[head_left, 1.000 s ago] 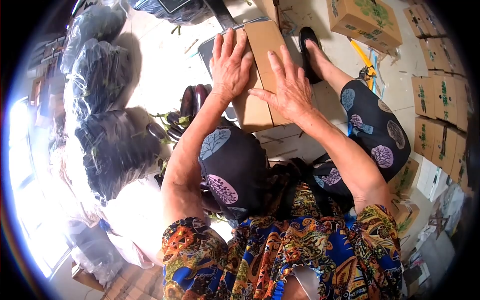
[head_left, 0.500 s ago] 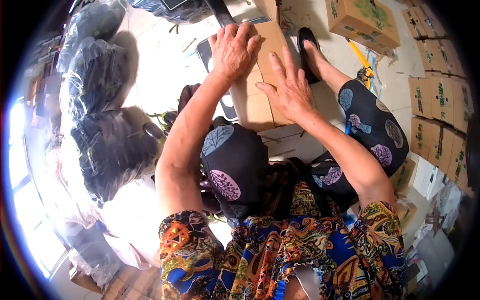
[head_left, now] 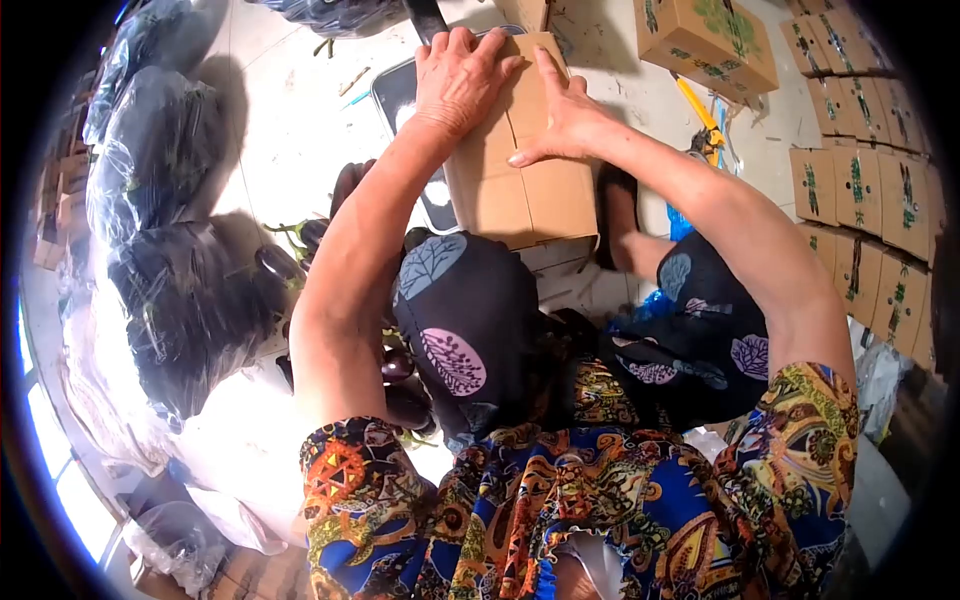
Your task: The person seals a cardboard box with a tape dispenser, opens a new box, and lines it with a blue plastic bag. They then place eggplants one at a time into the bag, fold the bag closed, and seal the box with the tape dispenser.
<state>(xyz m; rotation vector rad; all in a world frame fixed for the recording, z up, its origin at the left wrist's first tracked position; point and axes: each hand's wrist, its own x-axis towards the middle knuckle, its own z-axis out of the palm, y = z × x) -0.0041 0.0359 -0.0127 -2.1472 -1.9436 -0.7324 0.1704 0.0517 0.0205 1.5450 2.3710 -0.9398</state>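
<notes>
A closed cardboard box [head_left: 555,200] lies in front of my knees, its two top flaps meeting along a middle seam. It rests on a flat, dark-rimmed silver tray [head_left: 437,195]. My left hand [head_left: 465,80] grips the far left part of the box, fingers bent toward its far edge. On the right side, my right hand [head_left: 575,115] touches the box top with thumb and index finger spread apart. Its other fingers are partly hidden at the right edge. Dark purple eggplants [head_left: 280,264] lie on the floor left of the tray.
Plastic bags of eggplants [head_left: 160,150] line the left side. A printed carton [head_left: 706,45] stands at the far right, near a yellow-handled tool [head_left: 700,110]. Stacked cartons [head_left: 868,190] fill the right edge. My patterned knee [head_left: 460,320] is close to the box.
My right hand has shifted toward the far right edge of the box, its thumb staying on top. My left hand stays on the box. My right leg has drawn inward.
</notes>
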